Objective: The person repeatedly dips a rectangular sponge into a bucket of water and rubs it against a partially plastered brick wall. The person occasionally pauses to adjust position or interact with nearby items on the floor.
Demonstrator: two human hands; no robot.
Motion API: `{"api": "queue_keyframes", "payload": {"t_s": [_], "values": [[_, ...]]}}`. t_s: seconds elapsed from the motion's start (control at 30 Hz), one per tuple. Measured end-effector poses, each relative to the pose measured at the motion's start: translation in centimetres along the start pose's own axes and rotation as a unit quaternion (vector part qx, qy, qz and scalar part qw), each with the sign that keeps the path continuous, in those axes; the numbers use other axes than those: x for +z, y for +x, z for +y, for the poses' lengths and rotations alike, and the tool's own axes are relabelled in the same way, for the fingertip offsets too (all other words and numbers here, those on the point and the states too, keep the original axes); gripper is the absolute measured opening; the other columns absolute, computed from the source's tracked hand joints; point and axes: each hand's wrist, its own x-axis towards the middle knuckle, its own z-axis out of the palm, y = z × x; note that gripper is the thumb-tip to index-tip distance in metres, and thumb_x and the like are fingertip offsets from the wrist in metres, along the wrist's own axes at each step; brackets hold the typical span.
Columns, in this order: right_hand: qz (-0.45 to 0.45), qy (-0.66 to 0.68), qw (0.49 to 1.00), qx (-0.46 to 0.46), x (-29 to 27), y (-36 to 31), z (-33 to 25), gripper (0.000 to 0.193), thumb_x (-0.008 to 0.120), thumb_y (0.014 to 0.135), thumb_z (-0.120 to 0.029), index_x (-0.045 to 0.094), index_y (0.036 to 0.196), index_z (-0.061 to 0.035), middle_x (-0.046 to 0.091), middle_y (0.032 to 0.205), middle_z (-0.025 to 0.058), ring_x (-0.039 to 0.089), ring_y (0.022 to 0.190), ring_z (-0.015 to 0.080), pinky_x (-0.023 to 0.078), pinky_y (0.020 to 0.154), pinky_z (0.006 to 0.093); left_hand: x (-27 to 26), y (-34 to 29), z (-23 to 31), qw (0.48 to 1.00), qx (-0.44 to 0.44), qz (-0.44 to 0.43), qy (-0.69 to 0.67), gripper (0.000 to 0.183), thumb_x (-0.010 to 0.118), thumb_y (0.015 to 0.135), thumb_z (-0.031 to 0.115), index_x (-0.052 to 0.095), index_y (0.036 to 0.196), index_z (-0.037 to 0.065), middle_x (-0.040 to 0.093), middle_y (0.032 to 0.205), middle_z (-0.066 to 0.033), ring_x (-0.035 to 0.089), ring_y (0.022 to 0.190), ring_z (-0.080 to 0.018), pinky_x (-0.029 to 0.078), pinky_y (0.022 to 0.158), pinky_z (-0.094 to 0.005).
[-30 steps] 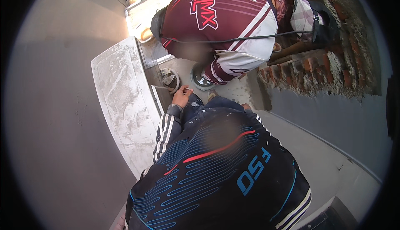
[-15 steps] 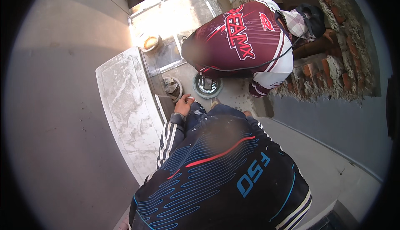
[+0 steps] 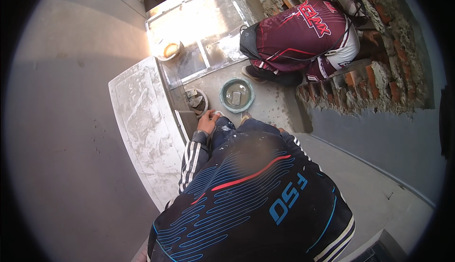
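My left hand (image 3: 206, 121) rests by my left knee, its fingers bent together. A small white thing shows at the fingertips; I cannot make out what it is. Only a sliver of my right hand (image 3: 281, 130) shows beside my right thigh, its fingers hidden. Ahead of my feet stands a round green-rimmed basin (image 3: 222, 101) of greyish liquid, with a pale rectangular object (image 3: 236, 98) in it. Nearest my left hand is a small bucket (image 3: 205, 99) holding grey, flat-bladed pieces.
A co-worker in a maroon jersey (image 3: 289, 39) bends into the broken brick wall (image 3: 369, 79) at right. A pale, stained panel (image 3: 140, 105) lies on the left. Farther off are a framed flat panel (image 3: 204, 53) and a bucket (image 3: 180, 53) with tan contents.
The co-worker has shifted right and bent farther toward the bricks, leaving the whole basin in view. My hands have hardly moved.
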Motion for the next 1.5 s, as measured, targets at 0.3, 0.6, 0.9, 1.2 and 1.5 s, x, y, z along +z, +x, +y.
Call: {"api": "queue_keyframes", "payload": {"t_s": [0.3, 0.6, 0.9, 1.2, 1.5], "values": [[0.032, 0.048, 0.998, 0.022, 2.9, 1.9, 2.5, 0.034, 0.059, 0.074, -0.046, 0.07, 0.089, -0.0173, 0.067, 0.092, 0.0123, 0.063, 0.091, 0.0294, 0.049, 0.08, 0.0377, 0.1, -0.1, -0.9, 1.0, -0.029, 0.01, 0.001, 0.045, 0.063, 0.082, 0.035, 0.057, 0.114, 0.004, 0.065, 0.099, -0.0175, 0.062, 0.096, -0.0276, 0.045, 0.084, -0.0354], [-0.004, 0.145, 0.979, 0.145, -2.2, -2.2, -1.3, 0.035, 0.054, 0.08, -0.044, 0.07, 0.093, -0.0153, 0.067, 0.097, 0.0111, 0.063, 0.091, 0.0302, 0.05, 0.082, 0.0381, 0.2, -1.0, -1.5, 0.998, -0.057, -0.003, 0.039, 0.05, 0.06, 0.083, 0.037, 0.055, 0.117, 0.001, 0.066, 0.098, -0.0162, 0.063, 0.094, -0.0292, 0.047, 0.083, -0.0357], [-0.002, 0.059, 0.992, 0.115, -3.1, -1.7, -0.9, 0.035, 0.063, 0.071, -0.044, 0.072, 0.089, -0.0146, 0.068, 0.092, 0.0115, 0.064, 0.091, 0.0286, 0.049, 0.083, 0.0366, 1.9, 0.1, -2.6, 0.994, -0.083, -0.057, 0.044, 0.051, 0.061, 0.081, 0.039, 0.055, 0.117, 0.003, 0.065, 0.101, -0.018, 0.062, 0.097, -0.0308, 0.047, 0.084, -0.0359], [0.02, 0.158, 0.96, 0.229, -7.4, -1.6, -4.9, 0.025, 0.069, 0.066, -0.034, 0.073, 0.085, -0.0174, 0.069, 0.088, 0.0095, 0.066, 0.087, 0.0251, 0.05, 0.08, 0.0349, 1.3, 2.6, -2.7, 0.982, -0.128, -0.129, 0.049, 0.056, 0.059, 0.08, 0.044, 0.053, 0.121, 0.006, 0.061, 0.111, -0.0204, 0.057, 0.105, -0.0349, 0.043, 0.09, -0.0392], [-0.047, 0.061, 0.969, 0.235, -10.9, 3.4, -5.7, 0.044, 0.061, 0.073, -0.054, 0.071, 0.089, -0.0144, 0.067, 0.095, 0.0163, 0.063, 0.092, 0.0332, 0.047, 0.085, 0.0406, 1.8, 4.9, -2.0, 0.974, -0.175, -0.135, 0.046, 0.048, 0.058, 0.083, 0.039, 0.054, 0.117, 0.006, 0.061, 0.108, -0.0197, 0.058, 0.102, -0.0341, 0.045, 0.086, -0.0417]]}}
